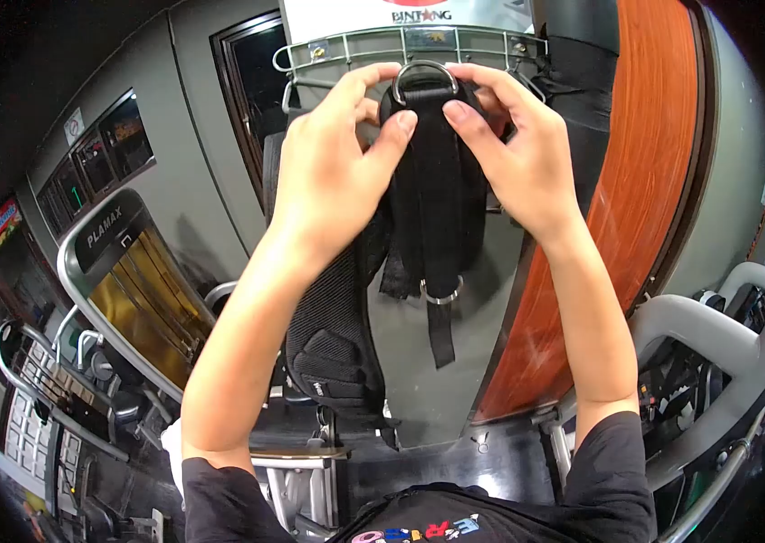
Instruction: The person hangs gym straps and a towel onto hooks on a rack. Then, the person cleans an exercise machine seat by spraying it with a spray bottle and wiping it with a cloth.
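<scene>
A black padded strap (437, 172) with a metal D-ring at its top hangs in front of a wire rack. My left hand (346, 154) grips its upper left edge, thumb in front and fingers near the ring. On the other side, my right hand (516, 145) holds the upper right edge in the same way. A second metal ring (442, 294) sits lower on the strap, with a loose webbing end below it. Beside it on the left hangs a wide black padded belt (333, 335).
The wire rack (360, 45) is fixed under a sign. A PLAMAX weight machine (133, 290) stands at the left. At the right are a reddish wooden panel (645, 163) and a grey machine frame (699, 330). A metal stand (296, 480) is low in front.
</scene>
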`<state>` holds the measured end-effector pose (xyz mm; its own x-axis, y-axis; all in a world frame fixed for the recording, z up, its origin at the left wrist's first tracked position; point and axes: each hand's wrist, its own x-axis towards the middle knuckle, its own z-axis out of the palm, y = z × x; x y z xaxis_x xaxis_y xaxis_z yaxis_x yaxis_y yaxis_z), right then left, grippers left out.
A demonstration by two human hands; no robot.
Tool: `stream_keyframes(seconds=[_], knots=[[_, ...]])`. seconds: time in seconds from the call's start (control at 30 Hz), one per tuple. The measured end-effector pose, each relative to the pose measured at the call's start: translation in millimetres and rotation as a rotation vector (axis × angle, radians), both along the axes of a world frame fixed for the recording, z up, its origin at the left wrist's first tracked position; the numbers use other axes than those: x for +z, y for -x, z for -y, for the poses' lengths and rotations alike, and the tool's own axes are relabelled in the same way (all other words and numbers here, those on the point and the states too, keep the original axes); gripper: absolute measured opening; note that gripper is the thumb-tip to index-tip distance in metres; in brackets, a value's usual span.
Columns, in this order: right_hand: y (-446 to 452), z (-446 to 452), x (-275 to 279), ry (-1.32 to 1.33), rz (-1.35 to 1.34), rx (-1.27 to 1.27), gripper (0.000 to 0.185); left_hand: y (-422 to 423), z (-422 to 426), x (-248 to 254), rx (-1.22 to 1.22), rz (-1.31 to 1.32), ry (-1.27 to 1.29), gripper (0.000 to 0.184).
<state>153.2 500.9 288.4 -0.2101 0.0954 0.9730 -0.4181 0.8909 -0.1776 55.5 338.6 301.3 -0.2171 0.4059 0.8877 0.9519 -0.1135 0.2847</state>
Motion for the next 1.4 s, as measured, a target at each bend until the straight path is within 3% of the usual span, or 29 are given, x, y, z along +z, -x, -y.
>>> stream_keyframes(seconds=[0.03,0.1,0.17,0.23,0.3,0.37,0.83,0.97,1.03,1.13,1.2,1.33,1.4], knots=[[3.2,-8.9,6.7,-0.008,-0.008,0.003,0.033,2.5,-7.5,8.1,0.059,-0.027,0.008,0.039],[14.2,-27.0,20.4,-0.153,-0.022,-0.26,0.034,19.6,-28.7,17.2,0.068,-0.047,-0.075,0.036],[23.2,-33.7,32.0,-0.15,0.008,-0.284,0.033,25.8,-38.0,28.5,0.136,-0.022,-0.061,0.034],[36.9,-38.8,37.5,-0.287,-0.008,-0.489,0.03,36.9,-46.1,35.4,0.396,-0.173,0.005,0.038],[49.5,-43.9,38.0,-0.33,0.006,-0.556,0.027,45.6,-55.2,38.0,0.458,-0.154,0.041,0.039],[60.8,-51.2,37.7,-0.441,-0.025,-0.711,0.026,52.7,-62.0,38.6,0.574,-0.298,0.053,0.038],[46.4,-50.3,36.7,-0.438,0.05,-0.493,0.023,47.0,-58.1,37.7,0.597,-0.343,0.049,0.033],[52.0,-52.7,46.8,-0.441,0.032,-0.529,0.022,52.0,-68.7,47.6,0.644,-0.299,0.117,0.035],[51.0,-49.7,51.0,-0.439,0.242,-0.693,0.028,52.1,-71.5,48.5,0.671,-0.312,0.129,0.035],[50.5,-62.8,37.8,-0.573,0.008,-0.61,0.02,38.8,-67.8,40.8,0.777,-0.303,0.248,0.035],[39.1,-63.4,37.5,-0.564,-0.001,-0.629,0.02,17.0,-55.4,35.4,0.893,-0.394,0.353,0.032],[18.9,-50.7,36.1,-0.553,0.028,-0.623,0.017,0.0,-39.9,23.3,0.924,-0.539,0.35,0.029],[14.8,-43.4,33.4,-0.565,0.029,-0.582,0.015,-12.4,-37.3,18.4,0.804,-0.549,0.401,0.028]])
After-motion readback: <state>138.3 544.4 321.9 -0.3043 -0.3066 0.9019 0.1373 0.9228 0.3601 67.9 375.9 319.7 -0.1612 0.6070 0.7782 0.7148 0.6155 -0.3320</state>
